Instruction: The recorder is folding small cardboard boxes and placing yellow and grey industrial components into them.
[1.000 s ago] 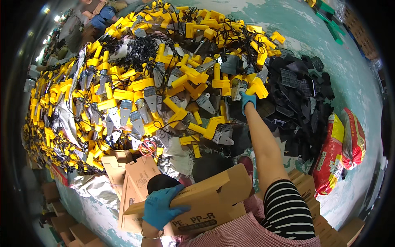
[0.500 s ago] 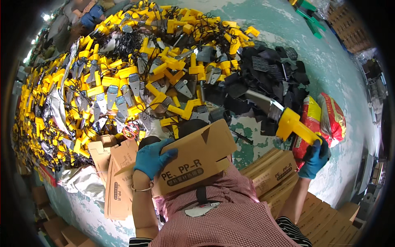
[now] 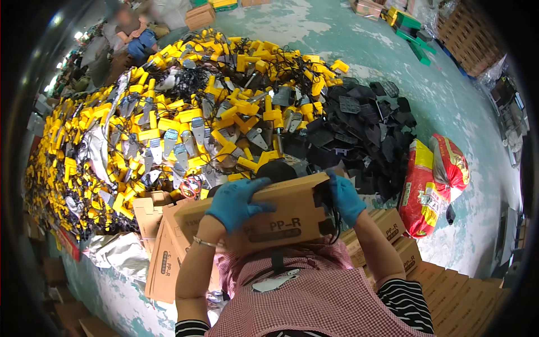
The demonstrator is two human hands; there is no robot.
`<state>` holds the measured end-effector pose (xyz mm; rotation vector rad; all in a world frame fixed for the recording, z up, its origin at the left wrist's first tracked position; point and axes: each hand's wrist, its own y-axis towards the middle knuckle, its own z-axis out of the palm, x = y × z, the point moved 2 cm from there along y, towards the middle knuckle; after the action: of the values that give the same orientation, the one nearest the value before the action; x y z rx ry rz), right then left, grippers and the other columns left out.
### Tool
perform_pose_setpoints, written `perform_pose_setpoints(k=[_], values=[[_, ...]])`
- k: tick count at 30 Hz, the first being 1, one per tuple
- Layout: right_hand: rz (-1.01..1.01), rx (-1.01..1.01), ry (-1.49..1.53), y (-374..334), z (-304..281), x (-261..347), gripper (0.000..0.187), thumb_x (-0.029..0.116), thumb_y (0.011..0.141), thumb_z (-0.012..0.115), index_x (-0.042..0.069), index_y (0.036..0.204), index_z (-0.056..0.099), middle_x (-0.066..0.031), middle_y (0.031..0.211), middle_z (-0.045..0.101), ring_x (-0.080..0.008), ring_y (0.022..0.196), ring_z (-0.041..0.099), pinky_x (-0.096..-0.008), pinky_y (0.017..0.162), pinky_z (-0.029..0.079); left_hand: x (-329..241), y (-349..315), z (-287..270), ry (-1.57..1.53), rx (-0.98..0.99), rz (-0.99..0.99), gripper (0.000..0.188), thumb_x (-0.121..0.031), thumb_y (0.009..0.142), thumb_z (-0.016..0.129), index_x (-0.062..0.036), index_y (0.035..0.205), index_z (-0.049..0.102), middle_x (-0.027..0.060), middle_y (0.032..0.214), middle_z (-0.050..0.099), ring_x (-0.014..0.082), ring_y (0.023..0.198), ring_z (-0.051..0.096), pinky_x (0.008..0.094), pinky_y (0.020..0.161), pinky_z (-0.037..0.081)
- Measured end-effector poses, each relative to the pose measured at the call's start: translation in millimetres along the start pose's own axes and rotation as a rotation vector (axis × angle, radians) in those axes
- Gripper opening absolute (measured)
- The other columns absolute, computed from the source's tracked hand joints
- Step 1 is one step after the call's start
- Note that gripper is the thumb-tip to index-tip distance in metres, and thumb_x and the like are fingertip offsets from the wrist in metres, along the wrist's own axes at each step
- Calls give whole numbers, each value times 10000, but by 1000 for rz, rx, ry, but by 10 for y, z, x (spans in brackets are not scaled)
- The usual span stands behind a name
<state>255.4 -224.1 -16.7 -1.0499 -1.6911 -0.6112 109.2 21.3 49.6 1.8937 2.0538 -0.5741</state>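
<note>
A long brown cardboard box [image 3: 269, 227] with dark print lies across my lap, tilted slightly. My left hand [image 3: 238, 202], in a blue glove, grips its upper edge, the thumb pressed over the front face. At the box's right end, my blue-gloved right hand [image 3: 346, 199] has its fingers curled at the opening. Black cord [image 3: 337, 222] bunches between that hand and the box end, with a loop hanging down. What else lies inside the box is hidden.
Ahead is a large heap of yellow-handled tools [image 3: 168, 124] with grey metal plates and black cords. Black flat pieces [image 3: 365, 121] are piled right of it, near red and yellow sacks [image 3: 424, 191]. Flattened cartons [image 3: 163, 264] lean at my left; packed boxes [image 3: 455, 297] stand at right.
My right hand has come in from the right to the box's end. The yellow-handled tool it held is out of sight, and black cord shows there. The box has turned more level.
</note>
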Motion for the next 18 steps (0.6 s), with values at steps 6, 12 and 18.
perform_pose_setpoints(k=[6,12,18], values=[[92,-18,316,-357,-317,35,586,499,1050,346,13,1052,673,-87,885,705,-160,764,622,-286,676,487,24,-304,-656,278,-420,110,914,-464,530,887,-142,1327,578,127,1125,591,335,1007,560,440,921,426],[-266,-64,-57,-209,-23,-549,389,424,982,455,102,989,672,-14,968,664,-203,868,605,-331,856,446,-292,-407,-782,309,-542,239,902,-378,482,909,-122,1285,587,95,1181,599,322,1091,540,454,973,397],[-252,681,1571,26,-209,452,217,96,928,565,35,1126,629,-109,1000,651,-154,868,620,-255,752,487,243,-755,96,-265,-651,-28,786,-222,636,910,-29,1300,536,136,1226,606,310,1126,600,393,978,486]])
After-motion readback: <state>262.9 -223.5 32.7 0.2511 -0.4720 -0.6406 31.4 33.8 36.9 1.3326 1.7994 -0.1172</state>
